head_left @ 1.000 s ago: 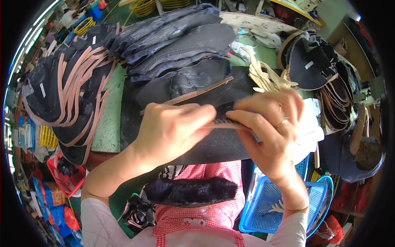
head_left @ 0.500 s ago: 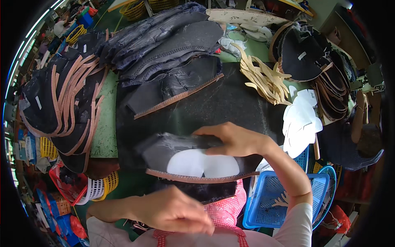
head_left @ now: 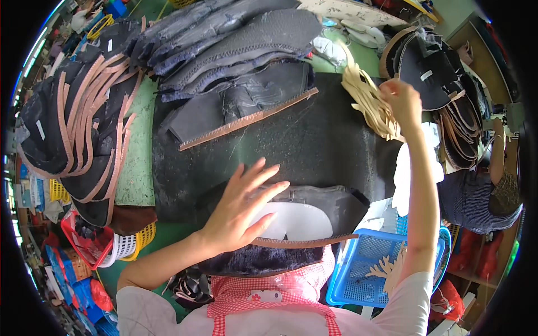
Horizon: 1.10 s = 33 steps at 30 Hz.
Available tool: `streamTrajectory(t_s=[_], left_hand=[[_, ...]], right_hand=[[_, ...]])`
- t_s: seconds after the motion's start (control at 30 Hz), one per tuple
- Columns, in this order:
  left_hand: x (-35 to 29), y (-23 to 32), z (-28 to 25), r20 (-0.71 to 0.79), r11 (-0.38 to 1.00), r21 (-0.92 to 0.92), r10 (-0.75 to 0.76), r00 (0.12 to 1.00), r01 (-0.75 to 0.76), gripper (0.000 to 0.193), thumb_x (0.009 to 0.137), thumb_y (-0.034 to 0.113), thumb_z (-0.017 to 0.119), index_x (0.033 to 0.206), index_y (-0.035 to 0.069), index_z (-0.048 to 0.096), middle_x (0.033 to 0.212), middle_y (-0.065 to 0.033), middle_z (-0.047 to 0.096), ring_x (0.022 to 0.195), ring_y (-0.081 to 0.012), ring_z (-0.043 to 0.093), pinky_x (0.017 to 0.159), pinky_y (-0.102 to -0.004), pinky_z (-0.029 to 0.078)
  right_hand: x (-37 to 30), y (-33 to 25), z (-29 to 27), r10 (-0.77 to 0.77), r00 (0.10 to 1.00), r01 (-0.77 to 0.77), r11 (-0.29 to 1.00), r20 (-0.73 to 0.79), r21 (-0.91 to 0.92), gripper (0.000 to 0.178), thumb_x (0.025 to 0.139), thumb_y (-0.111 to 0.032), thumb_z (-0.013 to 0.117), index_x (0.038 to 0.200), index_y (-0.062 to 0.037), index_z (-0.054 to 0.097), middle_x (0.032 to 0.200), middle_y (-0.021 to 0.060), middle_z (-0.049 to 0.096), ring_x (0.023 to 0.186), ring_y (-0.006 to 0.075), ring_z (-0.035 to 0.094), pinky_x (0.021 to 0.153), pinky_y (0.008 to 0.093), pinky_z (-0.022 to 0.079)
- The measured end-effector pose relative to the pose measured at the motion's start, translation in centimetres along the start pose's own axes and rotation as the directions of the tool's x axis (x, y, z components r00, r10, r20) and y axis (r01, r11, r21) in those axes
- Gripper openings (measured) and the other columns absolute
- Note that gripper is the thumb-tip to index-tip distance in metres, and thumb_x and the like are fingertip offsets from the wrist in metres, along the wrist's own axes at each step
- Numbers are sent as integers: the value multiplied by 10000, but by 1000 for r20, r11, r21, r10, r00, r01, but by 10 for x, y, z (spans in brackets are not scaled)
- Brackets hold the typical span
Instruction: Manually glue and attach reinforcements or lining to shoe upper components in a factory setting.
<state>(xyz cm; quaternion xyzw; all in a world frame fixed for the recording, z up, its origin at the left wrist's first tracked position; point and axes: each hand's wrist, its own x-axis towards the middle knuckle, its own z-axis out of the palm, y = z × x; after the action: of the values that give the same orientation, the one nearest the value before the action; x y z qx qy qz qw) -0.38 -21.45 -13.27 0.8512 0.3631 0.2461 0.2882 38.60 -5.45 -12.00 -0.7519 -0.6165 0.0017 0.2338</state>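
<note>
My left hand (head_left: pixel 238 210) spreads its fingers over a dark, fleece-backed piece (head_left: pixel 342 204) with a brown bound edge. A smooth white pad (head_left: pixel 300 221) lies on that piece, partly covered by this hand. Farther off to the right, my right hand (head_left: pixel 402 103) is closed at the side of a pile of beige strips (head_left: pixel 367 103), its fingertips pinching at them. How many strips it grips is hidden. Below the bound edge, dark fleece (head_left: pixel 269 260) hangs over a red checked apron (head_left: pixel 235 288).
A black work mat (head_left: pixel 269 154) carries another dark bound piece (head_left: pixel 241 106). Dark pieces are stacked behind (head_left: pixel 241 45), at left (head_left: pixel 89 123) and at right (head_left: pixel 426 73). White pads (head_left: pixel 412 176) lie near my right forearm, above a blue basket (head_left: pixel 358 280). Another person (head_left: pixel 476 196) is at far right.
My right hand has left the dark piece and reached to the beige strips, which have shifted. My left hand has risen from near the apron to over the piece, its fingers opening out.
</note>
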Motion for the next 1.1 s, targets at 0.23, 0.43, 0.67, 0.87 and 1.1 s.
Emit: streamTrajectory(t_s=[0.23, 0.43, 0.67, 0.87, 1.1], left_hand=[[25, -5, -10, -50, 992, 11, 130, 990, -129, 331, 848, 20, 667, 1141, 159, 731, 1348, -81, 611, 1369, -326, 492, 1186, -585, 275], [131, 1, 25, -253, 930, -1, 355, 900, -368, 292, 855, 37, 669, 1132, 130, 690, 1259, -85, 633, 1293, -304, 547, 1171, -531, 343], [229, -25, 87, -265, 926, 245, 349, 899, -287, 354, 888, 154, 686, 1217, 50, 606, 1229, -120, 621, 1270, -311, 534, 1127, -545, 356], [208, -33, 82, -162, 938, 273, 262, 951, -212, 386, 903, 215, 690, 1236, 51, 583, 1269, -143, 592, 1289, -333, 519, 1121, -572, 351], [213, -36, 93, -242, 910, 321, 348, 906, -264, 348, 895, 203, 692, 1159, 32, 543, 1220, -137, 578, 1171, -342, 567, 1102, -519, 369]], right_hand=[[1, 4, -3, -93, 995, 95, 992, 27, -78, 324, 900, -399, 685, 1006, -99, 748, 876, 88, 732, 858, 281, 711, 790, 362, 535], [-2, -10, -9, -119, 973, 128, 991, 196, -34, 324, 847, -420, 713, 910, -105, 760, 1034, 112, 669, 996, 289, 665, 845, 416, 516], [3, -13, 7, -84, 989, 110, 970, 123, -218, 270, 822, -329, 725, 882, -65, 735, 988, 106, 679, 956, 274, 676, 832, 395, 531], [-3, -17, -8, -306, 952, 295, 930, 19, 220, 219, 853, -256, 723, 922, -48, 714, 879, 81, 693, 800, 245, 681, 752, 359, 528], [13, -19, 8, 122, 951, -92, 989, 284, -116, 453, 814, -495, 755, 911, -59, 681, 937, 100, 729, 914, 271, 699, 791, 389, 527]])
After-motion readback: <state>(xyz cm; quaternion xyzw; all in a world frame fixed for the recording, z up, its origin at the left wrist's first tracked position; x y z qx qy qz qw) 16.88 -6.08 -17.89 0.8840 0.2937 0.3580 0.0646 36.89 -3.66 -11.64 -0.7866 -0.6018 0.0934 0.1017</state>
